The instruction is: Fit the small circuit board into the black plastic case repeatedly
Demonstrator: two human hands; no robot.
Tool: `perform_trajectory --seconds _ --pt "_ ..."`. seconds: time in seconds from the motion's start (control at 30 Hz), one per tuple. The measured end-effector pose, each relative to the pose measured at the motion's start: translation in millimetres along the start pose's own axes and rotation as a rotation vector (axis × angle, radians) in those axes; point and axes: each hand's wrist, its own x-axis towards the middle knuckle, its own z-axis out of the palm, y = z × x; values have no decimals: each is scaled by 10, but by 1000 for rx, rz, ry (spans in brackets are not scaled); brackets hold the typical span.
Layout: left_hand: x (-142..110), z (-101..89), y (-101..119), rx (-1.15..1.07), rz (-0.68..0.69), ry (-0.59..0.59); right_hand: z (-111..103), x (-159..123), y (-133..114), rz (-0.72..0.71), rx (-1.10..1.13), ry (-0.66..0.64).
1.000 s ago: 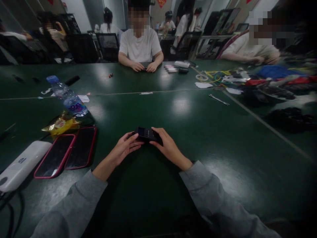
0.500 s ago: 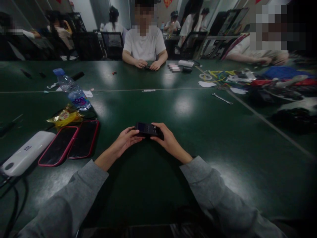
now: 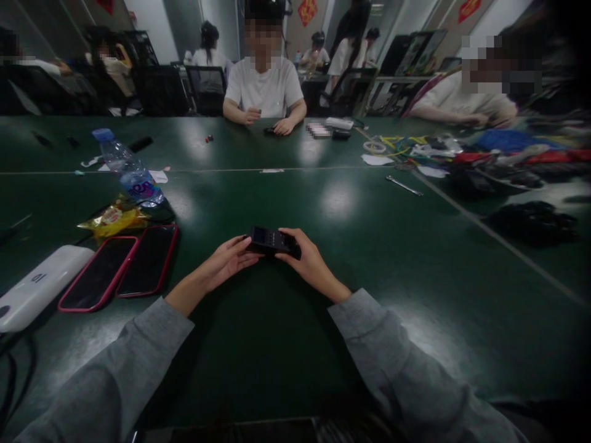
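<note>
Chairs (image 3: 161,89) line the room (image 3: 178,24) behind your green counter (image 3: 268,357); at its far edge, a person in white (image 3: 264,86) has lifted one hand (image 3: 251,115) off a dark object (image 3: 269,130). Your left fingers (image 3: 242,243) and right fingers (image 3: 292,234), partly closed, still grip the black device (image 3: 275,239) between near and far edges.

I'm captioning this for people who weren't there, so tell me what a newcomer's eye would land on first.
Probably the small black handheld device with a screen, held mid-view between the left hand and right hand. Next, the blue-capped plastic bottle and two red-edged smartphones on the left of the green table, then the colorful jumble of cables and other items at its far right.
</note>
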Motion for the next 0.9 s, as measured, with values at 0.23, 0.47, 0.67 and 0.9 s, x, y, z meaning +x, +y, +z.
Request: perform_trajectory --seconds 0.23,0.47,0.67,0.9 --pt "-13 -3 29 -24 -37 -55 -132 53 -2 63 115 147" --pt "-50 -31 28 62 -12 -57 -516 97 232 131 -69 454" --pt "-57 25 -107 415 142 55 -621 54 504 178 -376 485" --pt "-104 112 -165 701 247 98 -619 33 567 199 -449 396"
